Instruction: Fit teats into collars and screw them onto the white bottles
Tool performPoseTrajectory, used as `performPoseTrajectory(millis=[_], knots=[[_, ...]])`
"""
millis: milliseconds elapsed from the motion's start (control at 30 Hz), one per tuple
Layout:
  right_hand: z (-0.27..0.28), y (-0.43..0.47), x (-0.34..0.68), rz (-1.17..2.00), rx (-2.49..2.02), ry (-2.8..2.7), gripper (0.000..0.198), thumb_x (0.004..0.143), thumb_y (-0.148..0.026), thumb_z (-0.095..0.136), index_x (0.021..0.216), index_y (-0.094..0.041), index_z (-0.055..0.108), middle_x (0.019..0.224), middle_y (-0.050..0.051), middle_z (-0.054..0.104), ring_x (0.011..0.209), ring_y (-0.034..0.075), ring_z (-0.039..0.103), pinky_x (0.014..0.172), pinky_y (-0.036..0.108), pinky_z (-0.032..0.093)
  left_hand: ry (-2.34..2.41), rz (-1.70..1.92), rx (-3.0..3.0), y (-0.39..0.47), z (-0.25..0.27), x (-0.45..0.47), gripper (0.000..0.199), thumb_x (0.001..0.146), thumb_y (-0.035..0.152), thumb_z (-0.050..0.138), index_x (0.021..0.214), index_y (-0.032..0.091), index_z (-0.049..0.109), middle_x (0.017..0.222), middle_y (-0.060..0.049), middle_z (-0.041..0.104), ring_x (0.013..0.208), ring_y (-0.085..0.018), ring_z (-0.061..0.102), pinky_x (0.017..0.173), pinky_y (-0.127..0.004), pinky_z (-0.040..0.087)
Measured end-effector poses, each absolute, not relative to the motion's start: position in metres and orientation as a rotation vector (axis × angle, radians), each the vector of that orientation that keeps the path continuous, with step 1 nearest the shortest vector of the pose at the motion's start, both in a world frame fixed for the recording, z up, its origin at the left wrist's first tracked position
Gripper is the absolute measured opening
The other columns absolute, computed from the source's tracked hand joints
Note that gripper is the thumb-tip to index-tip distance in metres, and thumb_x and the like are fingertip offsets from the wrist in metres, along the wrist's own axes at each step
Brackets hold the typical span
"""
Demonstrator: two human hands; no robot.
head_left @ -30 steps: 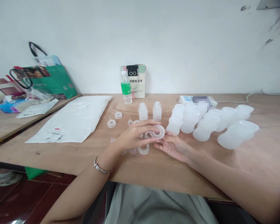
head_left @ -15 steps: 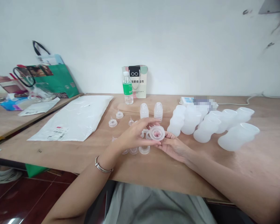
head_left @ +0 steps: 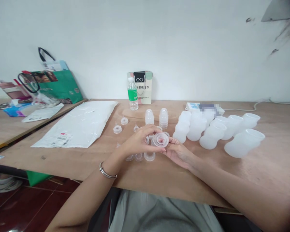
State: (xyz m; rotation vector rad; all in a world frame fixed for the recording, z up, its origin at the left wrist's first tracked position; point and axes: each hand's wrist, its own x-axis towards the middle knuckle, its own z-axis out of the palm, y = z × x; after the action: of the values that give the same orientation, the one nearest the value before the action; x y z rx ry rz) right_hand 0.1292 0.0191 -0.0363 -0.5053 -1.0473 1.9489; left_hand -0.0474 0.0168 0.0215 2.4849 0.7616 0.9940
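Above the table, my left hand (head_left: 145, 139) curls its thumb and fingers around a clear baby bottle nipple with its collar ring (head_left: 160, 140), the round open underside facing me. My right hand (head_left: 178, 152) grips the same piece from the right, fingertips on its rim. Behind the hands stand two clear domed caps (head_left: 163, 118). Loose nipples in rings (head_left: 117, 129) sit to the left, and several clear rings (head_left: 149, 156) lie just in front, partly covered by my left hand. Several frosted, wavy-sided bottles (head_left: 209, 137) are grouped to the right.
A white plastic mailing bag (head_left: 79, 122) lies flat on the left of the wooden table (head_left: 183, 183). A green-labelled water bottle (head_left: 132, 95) and a paper bag (head_left: 146, 91) stand by the wall. A white box (head_left: 193, 106) with a cable is behind the bottles. Bags (head_left: 62, 85) fill the far left.
The held nipple and ring have tilted and shifted slightly left, with concentric rims now facing me. Both hands keep hold of it. The camera view has shifted slightly.
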Motion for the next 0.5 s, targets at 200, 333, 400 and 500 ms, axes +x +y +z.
performPoseTrajectory(millis=[200,333,400,500], knots=[[-0.0353,0.0189,0.1279,1.917,-0.533,-1.07,0.014,0.063,-0.024,0.076,0.075,-0.019,0.07,0.075,-0.002,0.065,0.066,0.009,0.054,0.071,0.024,0.044,0.723,1.067,2.599,0.0176,0.0205,-0.0479,0.041,0.066,0.04,0.072,0.096,0.018,0.057,0.09,-0.005,0.06,0.085,-0.017,0.054,0.076,-0.03,0.044],[-0.0355,0.0185,0.1276,1.901,-0.528,-1.095,0.014,0.064,-0.024,0.075,0.075,-0.018,0.07,0.074,-0.001,0.065,0.067,0.009,0.053,0.07,0.024,0.044,0.754,1.094,2.661,0.016,0.0223,-0.0474,0.04,0.066,0.042,0.071,0.093,0.017,0.057,0.085,-0.004,0.061,0.079,-0.016,0.053,0.072,-0.028,0.042],[-0.0363,0.0181,0.128,1.882,-0.521,-1.099,0.013,0.065,-0.025,0.075,0.074,-0.017,0.069,0.071,-0.001,0.063,0.064,0.008,0.052,0.067,0.023,0.043,0.827,1.107,2.672,0.0147,0.0237,-0.0474,0.039,0.065,0.044,0.072,0.089,0.018,0.057,0.08,-0.002,0.06,0.076,-0.015,0.052,0.07,-0.028,0.04],[-0.0376,0.017,0.1279,1.835,-0.511,-1.107,0.013,0.064,-0.026,0.076,0.07,-0.018,0.068,0.066,-0.002,0.06,0.062,0.008,0.05,0.065,0.023,0.042,0.911,1.144,2.677,0.0137,0.0247,-0.0475,0.038,0.063,0.045,0.073,0.083,0.018,0.056,0.075,0.0,0.059,0.073,-0.014,0.052,0.07,-0.028,0.038]])
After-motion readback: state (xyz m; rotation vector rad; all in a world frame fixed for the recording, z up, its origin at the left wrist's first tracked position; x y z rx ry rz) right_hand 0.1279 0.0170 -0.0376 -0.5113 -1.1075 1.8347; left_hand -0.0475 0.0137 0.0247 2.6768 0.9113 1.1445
